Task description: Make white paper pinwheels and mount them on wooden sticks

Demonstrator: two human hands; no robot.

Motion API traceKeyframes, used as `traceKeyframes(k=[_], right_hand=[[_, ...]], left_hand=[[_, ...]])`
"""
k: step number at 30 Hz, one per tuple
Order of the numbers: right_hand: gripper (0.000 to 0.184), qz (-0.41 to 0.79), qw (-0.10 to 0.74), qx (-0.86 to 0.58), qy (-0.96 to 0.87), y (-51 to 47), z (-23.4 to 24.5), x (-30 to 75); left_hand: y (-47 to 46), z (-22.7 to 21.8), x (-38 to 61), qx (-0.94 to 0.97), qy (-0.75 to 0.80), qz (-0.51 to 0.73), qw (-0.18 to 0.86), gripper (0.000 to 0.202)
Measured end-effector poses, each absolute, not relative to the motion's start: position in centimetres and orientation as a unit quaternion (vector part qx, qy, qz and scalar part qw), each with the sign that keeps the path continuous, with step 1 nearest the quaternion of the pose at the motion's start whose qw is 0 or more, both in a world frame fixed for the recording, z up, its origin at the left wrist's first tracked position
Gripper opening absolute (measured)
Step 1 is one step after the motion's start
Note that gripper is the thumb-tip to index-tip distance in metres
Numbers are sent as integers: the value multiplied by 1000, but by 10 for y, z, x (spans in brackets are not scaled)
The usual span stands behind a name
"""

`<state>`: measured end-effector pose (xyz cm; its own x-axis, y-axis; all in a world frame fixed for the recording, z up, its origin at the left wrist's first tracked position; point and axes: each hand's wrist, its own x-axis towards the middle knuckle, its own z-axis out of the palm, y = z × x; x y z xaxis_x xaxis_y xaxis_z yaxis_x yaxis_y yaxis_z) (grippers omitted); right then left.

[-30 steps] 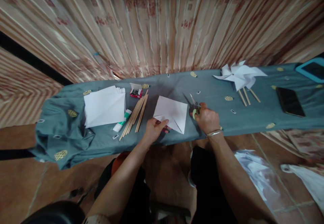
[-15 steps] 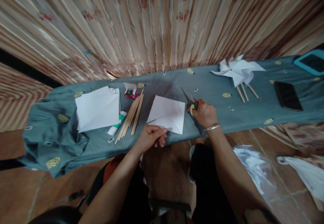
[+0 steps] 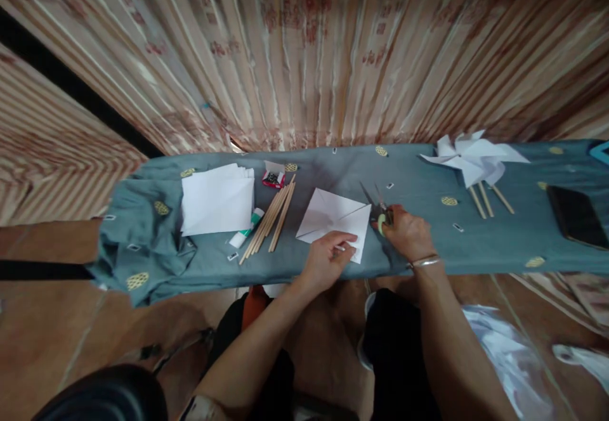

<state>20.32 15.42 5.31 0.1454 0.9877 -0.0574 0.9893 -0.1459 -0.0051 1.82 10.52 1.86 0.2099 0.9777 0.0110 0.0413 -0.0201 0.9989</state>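
A square sheet of white paper [image 3: 328, 208] lies on the cloth-covered table, with slits running in from its corners. My left hand [image 3: 328, 259] is at the sheet's near edge, thumb and fingers bent about the paper close to its near right corner. To the right of the sheet, my right hand [image 3: 408, 232] grips a pair of scissors [image 3: 380, 219] by the light green and dark handles. The blades point away from me and stand apart, just beyond the sheet's right corner.
Left of the sheet lie thin wooden sticks [image 3: 269, 221], a glue stick [image 3: 246, 228], a small red box of dark pins [image 3: 273, 175] and stacked white paper [image 3: 217, 202]. Paper pinwheels [image 3: 476, 156] on sticks and a black phone [image 3: 578, 217] lie to the right. A plastic bag [image 3: 509, 357] is on the floor.
My left hand has moved from below the sheet's near left part onto its near right part. The sheet's slits now show at its several corners. The whole view has shifted.
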Motion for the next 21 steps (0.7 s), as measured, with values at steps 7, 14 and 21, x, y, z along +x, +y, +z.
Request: traceKeyframes(k=[7, 14, 21], right_hand=[[37, -21, 9, 758, 652, 148, 50, 201], [32, -23, -15, 756, 654, 141, 50, 188], [40, -21, -57, 767, 639, 136, 49, 202]], left_hand=[[102, 9, 46, 672, 418, 424, 441, 45], [104, -2, 70, 719, 410, 413, 381, 62], [107, 7, 69, 720, 411, 396, 395, 56]])
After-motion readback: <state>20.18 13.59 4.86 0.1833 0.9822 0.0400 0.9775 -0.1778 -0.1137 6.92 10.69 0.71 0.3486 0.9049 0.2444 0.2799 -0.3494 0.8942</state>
